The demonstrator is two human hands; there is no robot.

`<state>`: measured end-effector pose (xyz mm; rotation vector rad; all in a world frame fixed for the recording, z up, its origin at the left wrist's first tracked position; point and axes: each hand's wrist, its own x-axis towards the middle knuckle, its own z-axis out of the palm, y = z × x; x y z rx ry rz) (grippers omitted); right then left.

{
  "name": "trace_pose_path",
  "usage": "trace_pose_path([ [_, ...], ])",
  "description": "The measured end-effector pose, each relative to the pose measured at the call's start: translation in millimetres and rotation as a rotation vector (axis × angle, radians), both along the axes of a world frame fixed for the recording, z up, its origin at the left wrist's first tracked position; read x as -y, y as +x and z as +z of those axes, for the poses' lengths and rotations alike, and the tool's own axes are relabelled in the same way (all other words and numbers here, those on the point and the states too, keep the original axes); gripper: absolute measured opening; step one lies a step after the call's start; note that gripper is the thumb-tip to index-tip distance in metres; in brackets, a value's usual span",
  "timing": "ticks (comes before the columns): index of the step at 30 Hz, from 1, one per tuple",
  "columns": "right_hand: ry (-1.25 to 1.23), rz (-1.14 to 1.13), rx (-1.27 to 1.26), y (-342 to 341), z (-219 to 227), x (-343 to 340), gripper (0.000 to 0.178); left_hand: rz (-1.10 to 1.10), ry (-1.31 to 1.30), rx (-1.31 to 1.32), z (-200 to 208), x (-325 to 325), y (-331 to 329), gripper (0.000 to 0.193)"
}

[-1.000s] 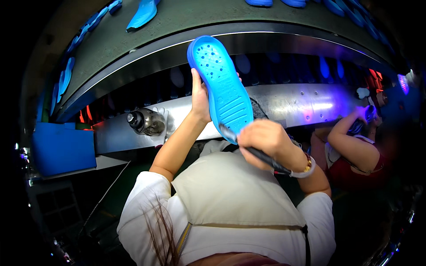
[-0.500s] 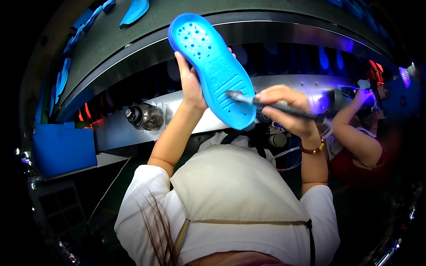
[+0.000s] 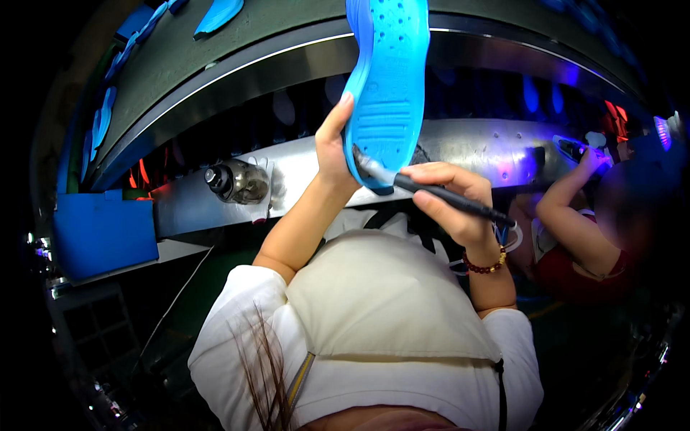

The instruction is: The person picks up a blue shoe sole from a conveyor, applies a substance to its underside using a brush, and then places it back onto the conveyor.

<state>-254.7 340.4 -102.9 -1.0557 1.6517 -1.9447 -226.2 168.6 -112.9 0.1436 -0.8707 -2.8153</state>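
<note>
A bright blue shoe sole (image 3: pixel 392 79) stands tilted up in front of me, its ribbed, holed face toward me and its top cut off by the picture's edge. My left hand (image 3: pixel 334 151) grips its left edge near the lower end, thumb along the rim, other fingers hidden behind. In my right hand (image 3: pixel 456 201) is a brush (image 3: pixel 449 200) with a dark handle, pinched between thumb and fingers. Its pale-ferruled bristle tip touches the sole's face close to the lower left rim.
A dark-capped glass bottle (image 3: pixel 237 184) stands on the metal shelf (image 3: pixel 460 151), left of my arm. Beyond runs a dark green conveyor belt (image 3: pixel 287 29) carrying blue pieces (image 3: pixel 218 17). A blue box (image 3: pixel 104 233) sits at left. At right, another person's arm (image 3: pixel 571 205) reaches toward a lit item.
The sole has swung more upright and shifted up and right. My right hand has moved slightly down and left, taking the brush tip from the ribbed middle to the lower end.
</note>
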Motion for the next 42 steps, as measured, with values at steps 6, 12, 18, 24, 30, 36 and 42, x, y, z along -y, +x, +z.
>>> trace_pose_path([
  [6, 0.064, 0.035, -0.018, -31, 11, -5, 0.017, -0.022, 0.049, -0.085, -2, 13, -9, 0.045],
  [12, 0.09, 0.123, -0.178, -40, 24, 1, 0.016, -0.063, -0.062, -0.129, 4, 24, -10, 0.047],
  [18, 0.093, 0.493, -0.363, -31, 42, -3, 0.021, -0.442, 0.256, 0.081, 0, 37, -13, 0.04],
  [24, 0.353, 0.516, -0.536, -33, 33, -10, 0.019, -0.531, -0.405, 0.41, 17, 30, -8, 0.052],
  [30, 0.293, 0.477, -0.434, -50, 25, -19, 0.021, -0.726, -0.66, 0.539, 42, 28, -4, 0.066],
  [36, 0.316, 0.52, -0.512, -65, 38, -34, 0.022, -0.674, -0.731, 0.607, 31, 29, 4, 0.073],
  [42, 0.58, 0.455, -0.429, -73, 35, -45, 0.021, -0.593, -0.854, 0.539, 16, 37, 8, 0.063],
])
